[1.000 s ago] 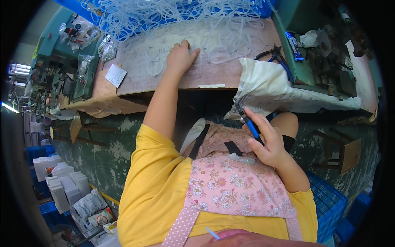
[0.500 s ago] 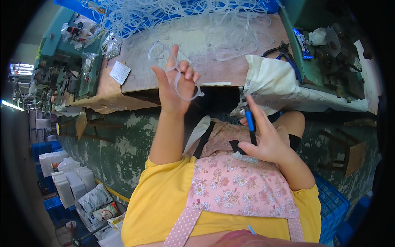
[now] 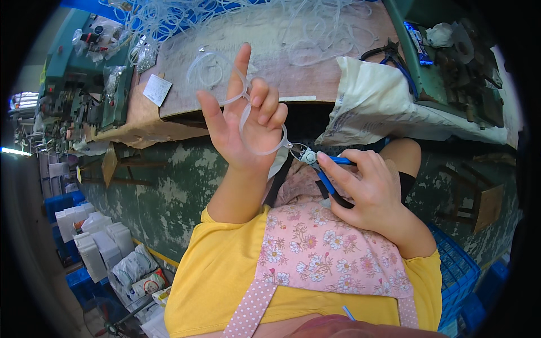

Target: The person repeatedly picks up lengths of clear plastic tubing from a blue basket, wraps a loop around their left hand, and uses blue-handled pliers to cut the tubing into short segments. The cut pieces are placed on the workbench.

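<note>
My left hand [image 3: 248,132] is raised palm up over the front edge of the bench, its index finger stretched out and the other fingers curled. It holds a translucent plastic loop piece [image 3: 258,152], whose rings hang about the fingers. My right hand [image 3: 369,188] grips blue-handled nippers [image 3: 308,157], with the handles spread apart. Their jaws are at the small tab on the lower ring, beside my left palm. Whether the jaws touch the tab I cannot tell. Behind, more translucent loops [image 3: 208,67] lie on the bench.
A tangled heap of translucent loops [image 3: 225,19] fills the back of the bench [image 3: 265,62]. A white sack [image 3: 366,107] drapes over the right edge, with other pliers [image 3: 390,53] beyond it. Green machines [image 3: 67,84] flank both sides. A blue crate [image 3: 451,270] stands low at right.
My right hand has raised the nippers and brought them left to the ring, their handles now spread. My left hand has come slightly right and nearer, still holding the loop piece.
</note>
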Demonstrator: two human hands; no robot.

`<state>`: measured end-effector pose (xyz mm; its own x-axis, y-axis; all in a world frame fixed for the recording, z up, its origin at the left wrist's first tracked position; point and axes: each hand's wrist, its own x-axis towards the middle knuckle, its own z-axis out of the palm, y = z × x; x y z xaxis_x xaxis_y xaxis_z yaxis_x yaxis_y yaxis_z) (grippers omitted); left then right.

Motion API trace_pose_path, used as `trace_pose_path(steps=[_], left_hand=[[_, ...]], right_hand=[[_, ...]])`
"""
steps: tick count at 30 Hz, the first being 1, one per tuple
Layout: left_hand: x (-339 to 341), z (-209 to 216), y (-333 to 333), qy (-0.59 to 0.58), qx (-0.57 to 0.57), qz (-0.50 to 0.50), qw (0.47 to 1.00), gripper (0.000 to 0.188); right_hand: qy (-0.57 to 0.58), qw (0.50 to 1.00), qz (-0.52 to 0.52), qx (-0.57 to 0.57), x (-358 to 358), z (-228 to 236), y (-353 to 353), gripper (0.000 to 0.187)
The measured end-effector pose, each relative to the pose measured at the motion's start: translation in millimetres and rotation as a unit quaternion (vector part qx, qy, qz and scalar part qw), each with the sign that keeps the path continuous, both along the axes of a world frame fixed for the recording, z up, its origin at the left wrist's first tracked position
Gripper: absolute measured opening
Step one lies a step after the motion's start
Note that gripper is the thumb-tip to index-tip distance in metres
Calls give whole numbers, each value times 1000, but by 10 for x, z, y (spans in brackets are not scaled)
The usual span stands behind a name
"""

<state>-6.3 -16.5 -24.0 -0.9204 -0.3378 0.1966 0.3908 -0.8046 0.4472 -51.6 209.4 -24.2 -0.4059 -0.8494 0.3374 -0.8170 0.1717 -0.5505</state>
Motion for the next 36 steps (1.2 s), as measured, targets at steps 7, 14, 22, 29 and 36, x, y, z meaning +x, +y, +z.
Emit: trace_pose_path(steps=[7, 14, 22, 29, 36], left_hand=[[-1, 44, 16, 12, 30, -18, 999, 85], [-92, 13, -54, -17, 80, -130, 988, 83], [-125, 38, -95, -24, 76, -168, 983, 83], [-151, 88, -75, 0, 62, -199, 978, 83], [-221, -144, 92, -36, -456, 348, 818, 104]], right_hand=[[7, 1000, 6, 16, -9, -22, 8, 74], [62, 998, 24, -21, -136, -149, -1, 74], [-245, 962, -34, -115, -159, -12, 103, 76], [13, 999, 50, 1, -172, 100, 70, 74], [-328, 934, 140, 1, -265, 217, 151, 75]])
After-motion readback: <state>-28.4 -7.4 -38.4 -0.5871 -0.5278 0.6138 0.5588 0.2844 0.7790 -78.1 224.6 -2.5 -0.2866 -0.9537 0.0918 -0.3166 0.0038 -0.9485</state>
